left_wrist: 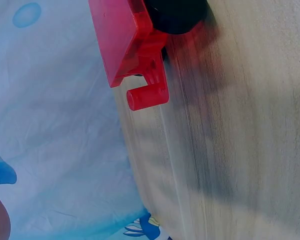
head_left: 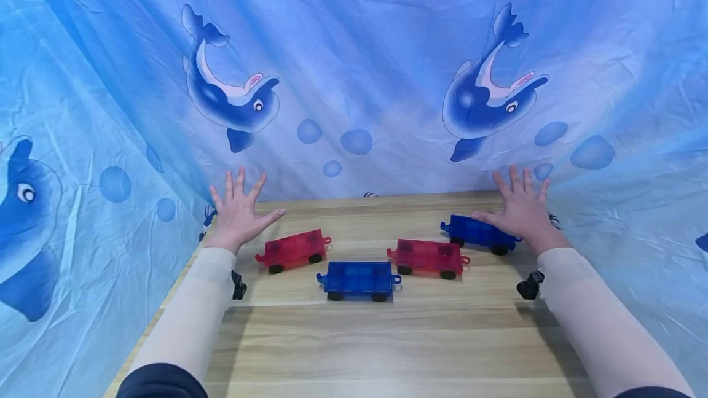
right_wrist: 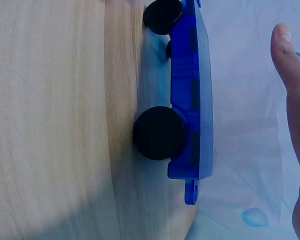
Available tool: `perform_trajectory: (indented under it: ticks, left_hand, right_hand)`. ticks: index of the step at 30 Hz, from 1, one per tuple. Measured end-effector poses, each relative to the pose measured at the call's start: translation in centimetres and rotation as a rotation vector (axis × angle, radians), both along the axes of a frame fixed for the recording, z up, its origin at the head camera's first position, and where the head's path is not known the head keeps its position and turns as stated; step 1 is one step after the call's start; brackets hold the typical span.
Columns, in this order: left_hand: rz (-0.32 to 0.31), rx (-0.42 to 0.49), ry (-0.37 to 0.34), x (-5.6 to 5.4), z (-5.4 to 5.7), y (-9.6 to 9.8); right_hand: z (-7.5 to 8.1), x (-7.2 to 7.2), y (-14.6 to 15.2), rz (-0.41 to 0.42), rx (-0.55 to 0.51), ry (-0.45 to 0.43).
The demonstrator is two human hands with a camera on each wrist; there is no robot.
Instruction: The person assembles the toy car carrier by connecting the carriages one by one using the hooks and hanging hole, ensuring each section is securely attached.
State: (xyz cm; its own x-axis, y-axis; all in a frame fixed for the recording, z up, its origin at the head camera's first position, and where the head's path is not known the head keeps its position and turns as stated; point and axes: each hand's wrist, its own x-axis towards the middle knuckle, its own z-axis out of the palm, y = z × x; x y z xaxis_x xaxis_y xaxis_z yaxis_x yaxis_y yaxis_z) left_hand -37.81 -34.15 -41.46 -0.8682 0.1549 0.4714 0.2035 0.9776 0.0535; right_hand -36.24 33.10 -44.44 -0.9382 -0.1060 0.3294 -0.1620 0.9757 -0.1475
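My left hand (head_left: 239, 215) is spread with straight fingers at the far left, beside a red toy wagon (head_left: 294, 249). In the left wrist view that red wagon's hitch peg (left_wrist: 147, 96) and a black wheel show close up. At the far right my right hand (head_left: 520, 210) spreads its fingers over one end of a dark blue toy wagon (head_left: 477, 232); its thumb overlaps the wagon in the head view. The right wrist view shows this blue wagon side-on, thumb apart from it. Between the hands stand a second blue wagon (head_left: 358, 278) and a second red wagon (head_left: 428, 257).
The wagons stand on a wood-grain table (head_left: 354, 349), each with a peg at one end and a ring at the other. A blue curtain (head_left: 354, 78) printed with dolphins hangs behind and along both sides. A small black wrist camera (head_left: 531, 285) sits at the right cuff.
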Motion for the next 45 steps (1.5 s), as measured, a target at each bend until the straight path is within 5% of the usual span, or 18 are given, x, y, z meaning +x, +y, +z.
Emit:
perform_trajectory:
  ticks: [24, 45]
  left_hand:
    - [0.002, 0.043, -0.017, 0.4, -0.5, 0.1]
    - [-0.057, 0.139, -0.077, 1.5, -1.8, 0.8]
  right_hand:
    - [-0.2, 0.4, -0.7, 0.01, -0.034, -0.031]
    - [-2.2, 0.8, -3.8, 0.048, -0.067, -0.03]
